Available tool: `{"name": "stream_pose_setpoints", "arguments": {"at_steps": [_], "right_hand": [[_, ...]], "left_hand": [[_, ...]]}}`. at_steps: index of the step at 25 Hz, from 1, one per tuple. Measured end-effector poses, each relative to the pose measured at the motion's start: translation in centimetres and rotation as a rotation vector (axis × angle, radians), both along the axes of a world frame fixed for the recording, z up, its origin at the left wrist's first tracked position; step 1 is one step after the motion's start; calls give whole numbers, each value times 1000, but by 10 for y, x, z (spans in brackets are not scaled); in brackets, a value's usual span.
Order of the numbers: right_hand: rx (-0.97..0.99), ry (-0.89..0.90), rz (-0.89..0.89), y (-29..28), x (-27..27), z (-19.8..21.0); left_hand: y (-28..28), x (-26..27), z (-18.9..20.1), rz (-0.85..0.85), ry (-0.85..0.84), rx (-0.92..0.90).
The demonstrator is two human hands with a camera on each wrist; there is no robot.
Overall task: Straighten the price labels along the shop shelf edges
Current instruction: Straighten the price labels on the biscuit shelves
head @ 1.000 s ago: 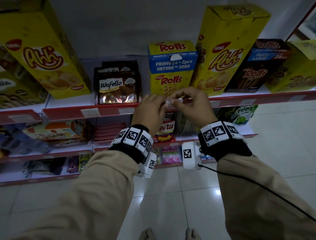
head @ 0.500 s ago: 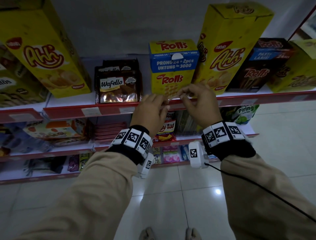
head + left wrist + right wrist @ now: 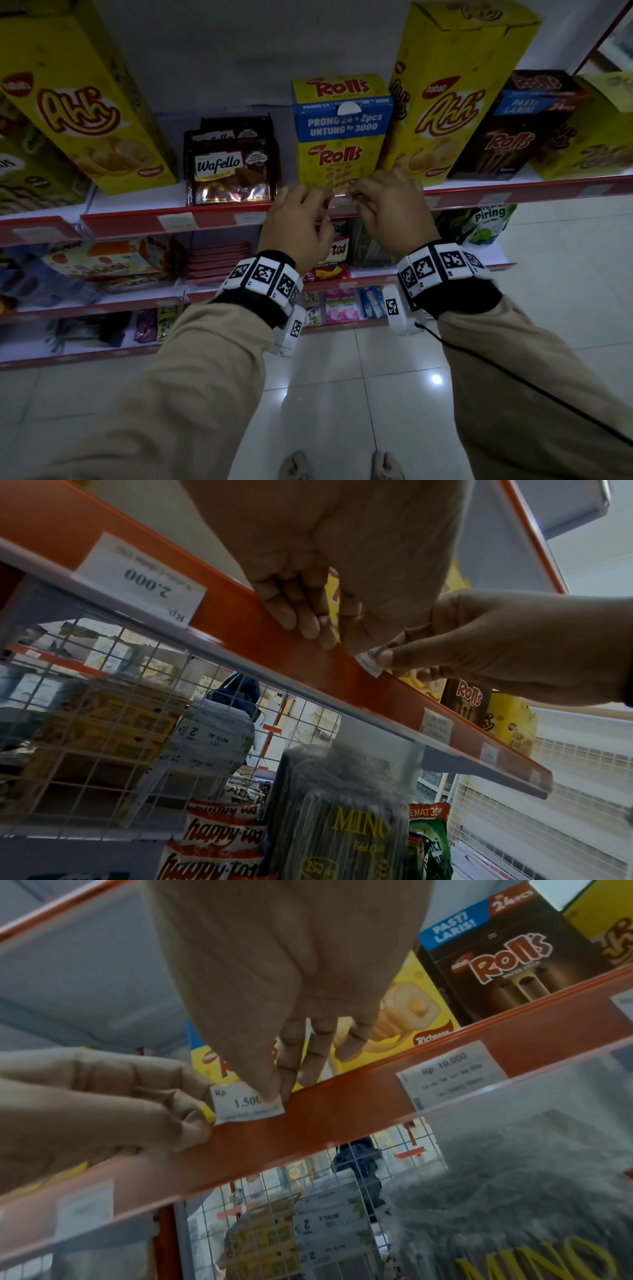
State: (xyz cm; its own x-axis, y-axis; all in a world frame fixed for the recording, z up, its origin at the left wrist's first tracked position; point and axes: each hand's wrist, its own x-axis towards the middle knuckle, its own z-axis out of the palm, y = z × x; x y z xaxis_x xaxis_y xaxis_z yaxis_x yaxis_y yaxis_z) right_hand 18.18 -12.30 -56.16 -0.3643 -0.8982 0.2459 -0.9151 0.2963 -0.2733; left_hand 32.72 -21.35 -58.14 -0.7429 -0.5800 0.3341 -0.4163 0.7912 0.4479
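Both hands are up at the red shelf edge (image 3: pixel 137 219), right in front of the yellow Rolls box (image 3: pixel 337 137). The right hand (image 3: pixel 390 209) pinches the small white label (image 3: pixel 245 1106), marked Rp. 1.500, between thumb and fingertips, against the strip's top. The left hand (image 3: pixel 298 222) nips the label's other end, its fingers curled on the strip.

Matt paper price label (image 3: pixel 247 1103) (printed); glossy red shelf edge (image 3: pixel 342 1110).
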Motion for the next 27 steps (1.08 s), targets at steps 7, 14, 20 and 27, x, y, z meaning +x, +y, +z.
{"name": "stream_pose_setpoints", "arguments": {"at_steps": [7, 14, 20, 27], "right_hand": [[-3, -21, 15, 7, 0, -5], [-12, -37, -10, 9, 0, -10], [-18, -43, -31, 10, 0, -13], [2, -9, -10, 10, -3, -14]], "left_hand": [[0, -3, -3, 44, -61, -78], [2, -3, -7, 38, -53, -123], [2, -4, -9, 59, -62, -120], [1, -5, -11, 54, -45, -161]]}}
